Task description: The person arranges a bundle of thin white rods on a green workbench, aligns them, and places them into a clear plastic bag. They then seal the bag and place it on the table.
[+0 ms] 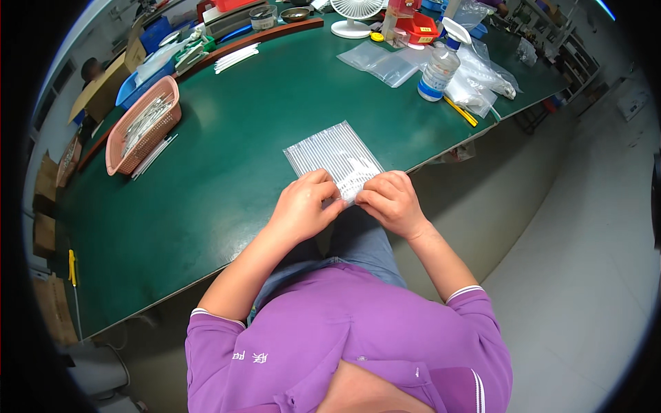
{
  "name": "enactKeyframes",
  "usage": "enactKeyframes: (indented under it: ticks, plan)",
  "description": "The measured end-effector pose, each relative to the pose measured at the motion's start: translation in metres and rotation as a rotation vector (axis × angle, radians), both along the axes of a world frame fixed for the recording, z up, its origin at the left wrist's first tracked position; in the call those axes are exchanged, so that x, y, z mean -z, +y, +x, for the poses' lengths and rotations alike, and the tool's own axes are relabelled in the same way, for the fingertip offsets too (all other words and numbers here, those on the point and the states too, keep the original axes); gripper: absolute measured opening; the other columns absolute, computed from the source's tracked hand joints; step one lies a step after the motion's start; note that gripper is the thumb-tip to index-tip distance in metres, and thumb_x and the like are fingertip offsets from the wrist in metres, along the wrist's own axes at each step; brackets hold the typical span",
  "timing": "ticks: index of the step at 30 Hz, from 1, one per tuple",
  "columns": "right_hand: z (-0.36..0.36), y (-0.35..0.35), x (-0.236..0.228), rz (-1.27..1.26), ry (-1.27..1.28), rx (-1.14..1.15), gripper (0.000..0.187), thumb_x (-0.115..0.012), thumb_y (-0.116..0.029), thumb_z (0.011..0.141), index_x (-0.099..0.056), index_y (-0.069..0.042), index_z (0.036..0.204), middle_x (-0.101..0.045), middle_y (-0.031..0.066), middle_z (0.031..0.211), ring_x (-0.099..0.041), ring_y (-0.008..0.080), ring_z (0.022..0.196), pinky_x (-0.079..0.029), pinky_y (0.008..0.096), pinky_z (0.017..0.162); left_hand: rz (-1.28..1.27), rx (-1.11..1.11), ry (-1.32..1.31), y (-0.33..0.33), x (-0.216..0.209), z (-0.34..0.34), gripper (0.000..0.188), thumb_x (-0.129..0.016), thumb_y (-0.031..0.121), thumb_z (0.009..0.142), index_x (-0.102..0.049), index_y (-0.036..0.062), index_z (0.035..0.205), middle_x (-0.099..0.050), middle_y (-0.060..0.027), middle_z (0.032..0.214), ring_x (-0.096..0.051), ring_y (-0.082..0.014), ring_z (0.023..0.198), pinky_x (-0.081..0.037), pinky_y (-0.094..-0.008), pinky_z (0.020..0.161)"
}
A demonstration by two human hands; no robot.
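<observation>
A clear plastic bag with a row of thin, pale rods inside lies at the table's front edge. My left hand pinches the near end of this bag with fingers bent together. At the same end, my right hand is closed on the bag's other corner, thumb and fingers pressed together. Between the hands the plastic looks bunched and shiny. The fingertips partly hide that edge.
A pink basket of thin metal rods stands at left, with loose rods beside it. White sticks lie farther back. At right are a spray bottle, a yellow cutter and flat plastic bags; a white fan stands behind.
</observation>
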State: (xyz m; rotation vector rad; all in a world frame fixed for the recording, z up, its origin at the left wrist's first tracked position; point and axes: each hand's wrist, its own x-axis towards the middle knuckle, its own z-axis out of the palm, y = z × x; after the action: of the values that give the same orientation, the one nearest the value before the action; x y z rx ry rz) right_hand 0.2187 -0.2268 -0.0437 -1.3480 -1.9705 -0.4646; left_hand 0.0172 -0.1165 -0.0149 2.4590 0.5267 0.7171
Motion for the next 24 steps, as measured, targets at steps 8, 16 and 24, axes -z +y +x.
enactKeyframes:
  ticks: [8, 16, 24]
  plan:
    - [-0.007, 0.002, -0.004, -0.007, -0.024, -0.022, 0.020, -0.076, -0.018, 0.080, -0.067, -0.017, 0.099, -0.063, -0.0028, 0.101, -0.061, 0.0173, 0.098, -0.045, 0.0373, 0.088, -0.490, -0.012, 0.011, 0.010, 0.007, 0.002, 0.020, -0.073, 0.015, 0.088, -0.065, 0.0001, 0.077, -0.059, -0.0066, 0.079, -0.058, -0.0189, 0.075, -0.048, -0.0341, 0.068]
    - [-0.017, 0.005, -0.003, -0.002, 0.020, -0.007, 0.018, -0.075, -0.020, 0.080, -0.066, -0.015, 0.096, -0.062, -0.0026, 0.099, -0.061, 0.0172, 0.098, -0.045, 0.0369, 0.088, -0.496, 0.018, -0.029, 0.011, 0.010, 0.001, 0.020, -0.069, 0.013, 0.090, -0.064, -0.0014, 0.077, -0.060, -0.0084, 0.079, -0.059, -0.0207, 0.076, -0.048, -0.0353, 0.069]
    - [0.003, -0.023, 0.008, -0.017, -0.023, 0.136, 0.018, -0.079, -0.024, 0.079, -0.071, -0.017, 0.094, -0.067, -0.0032, 0.092, -0.062, 0.0160, 0.094, -0.041, 0.0392, 0.092, -0.213, -0.057, -0.198, -0.002, 0.031, 0.003, 0.014, -0.069, 0.008, 0.088, -0.063, -0.0016, 0.079, -0.061, -0.0095, 0.083, -0.059, -0.0233, 0.078, -0.047, -0.0333, 0.067]
